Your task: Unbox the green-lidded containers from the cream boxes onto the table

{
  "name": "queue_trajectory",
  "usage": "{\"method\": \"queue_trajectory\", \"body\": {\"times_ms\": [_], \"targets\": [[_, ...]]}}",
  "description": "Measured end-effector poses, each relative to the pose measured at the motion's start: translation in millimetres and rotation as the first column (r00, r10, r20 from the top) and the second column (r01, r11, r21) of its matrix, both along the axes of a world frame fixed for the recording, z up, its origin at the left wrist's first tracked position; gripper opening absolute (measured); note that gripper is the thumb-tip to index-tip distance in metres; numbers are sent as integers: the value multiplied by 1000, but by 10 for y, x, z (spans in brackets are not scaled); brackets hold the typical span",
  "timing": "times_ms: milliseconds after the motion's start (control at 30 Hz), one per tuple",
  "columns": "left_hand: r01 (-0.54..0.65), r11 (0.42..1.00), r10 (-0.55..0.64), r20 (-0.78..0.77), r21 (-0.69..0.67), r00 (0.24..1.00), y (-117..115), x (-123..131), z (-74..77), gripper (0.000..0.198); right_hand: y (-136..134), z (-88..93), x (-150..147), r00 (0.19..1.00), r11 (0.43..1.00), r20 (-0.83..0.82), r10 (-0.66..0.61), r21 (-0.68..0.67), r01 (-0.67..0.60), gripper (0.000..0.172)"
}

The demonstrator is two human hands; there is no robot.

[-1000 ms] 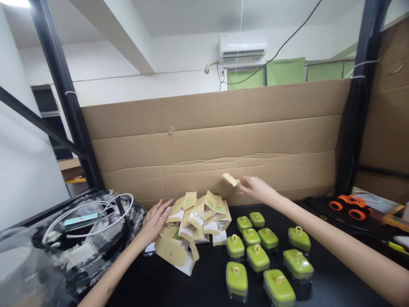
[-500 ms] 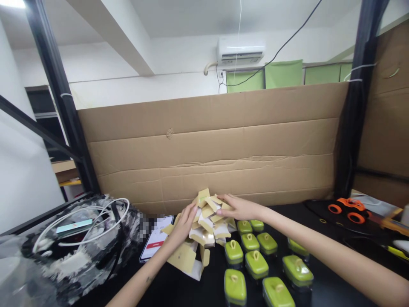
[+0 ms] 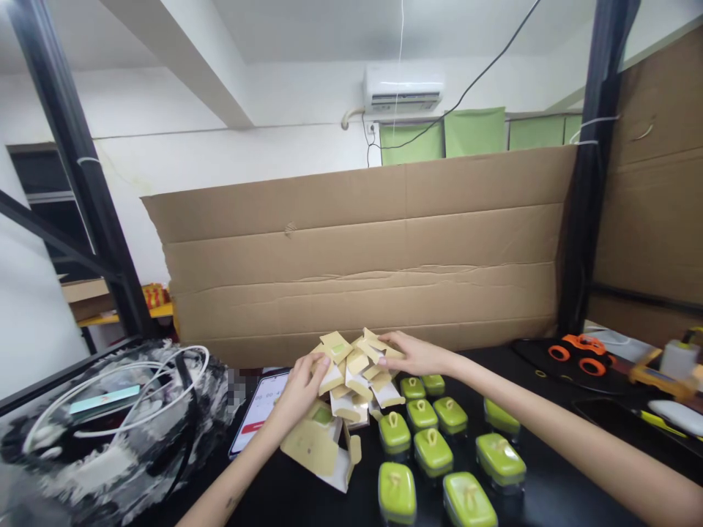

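A heap of opened small cardboard boxes (image 3: 356, 384), pale yellow outside and white inside, lies on the black table. My left hand (image 3: 304, 380) is at the heap's left side, thumb and fingers closed on a yellow box (image 3: 336, 347) with a green patch. On the right side, my right hand (image 3: 411, 355) grips the edge of another box (image 3: 370, 345) between thumb and fingers. Just right of the heap stand several clear containers with green lids (image 3: 433, 451), each lid topped by a yellow loop. One larger unfolded box (image 3: 313, 446) lies in front of the heap.
A phone (image 3: 258, 410) lies left of the boxes, beside a grey-and-black fabric bundle (image 3: 115, 432) with a white cable (image 3: 206, 366). An orange toy car (image 3: 581, 353) sits at the right. Behind the table rises a cardboard panel (image 3: 362, 249) between dark posts.
My left hand has shifted left and lifted a yellow box at the heap's upper left, turning it. My right hand stays at the right side. The camera view has swung slightly right.
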State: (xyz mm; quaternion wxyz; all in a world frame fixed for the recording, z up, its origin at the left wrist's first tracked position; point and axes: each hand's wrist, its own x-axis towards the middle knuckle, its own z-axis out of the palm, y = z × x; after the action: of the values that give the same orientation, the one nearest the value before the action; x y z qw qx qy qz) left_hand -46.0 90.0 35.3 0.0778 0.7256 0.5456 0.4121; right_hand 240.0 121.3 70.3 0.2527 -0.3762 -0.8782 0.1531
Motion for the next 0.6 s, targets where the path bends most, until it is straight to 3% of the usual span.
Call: {"method": "queue_trajectory", "body": {"times_ms": [333,500,600], "targets": [[-59,998,61,-146,19,987,-463,-437,34,57,49,131,-33,999,999,-11,-32,-4,32,30],[47,978,-123,-381,-205,916,-684,-525,-123,129,27,155,-96,999,1000,-34,-14,6,15,31],[51,953,-178,-413,-299,893,-662,-454,-241,134,-26,132,-73,999,1000,-39,-12,6,12,32]]}}
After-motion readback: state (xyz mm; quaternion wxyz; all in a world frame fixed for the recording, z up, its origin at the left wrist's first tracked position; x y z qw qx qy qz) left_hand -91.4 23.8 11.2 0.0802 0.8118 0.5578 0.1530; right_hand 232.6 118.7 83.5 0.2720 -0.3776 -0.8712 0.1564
